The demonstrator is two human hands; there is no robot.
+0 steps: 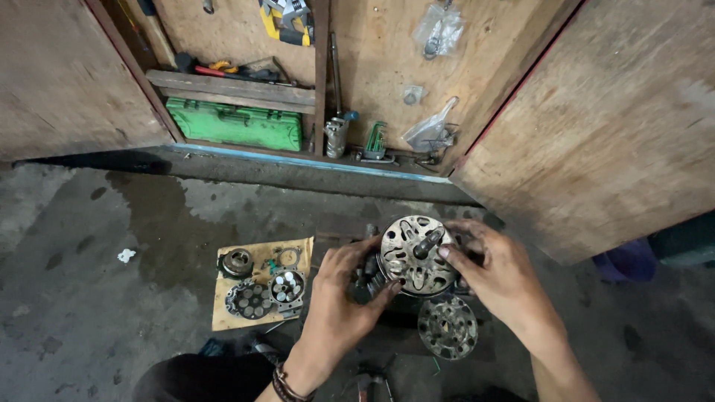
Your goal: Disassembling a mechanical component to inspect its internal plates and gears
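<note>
Both my hands grip a round metal assembly with a slotted plate (411, 257) and a short shaft sticking up from its middle. My left hand (344, 298) clasps the assembly's left side, fingers curled around its dark body. My right hand (500, 277) wraps the right side, with the thumb resting on the plate near the shaft. Just below the assembly a second round perforated disc (447, 327) lies on the floor.
A piece of cardboard (223, 316) on the stained concrete floor bears a small hub (237, 262), a gasket (287, 257) and round cylinder parts (268, 294). Behind stands an open wooden cabinet with a green tool case (234, 124), hanging tools and plastic bags. Its right door (603, 126) swings out.
</note>
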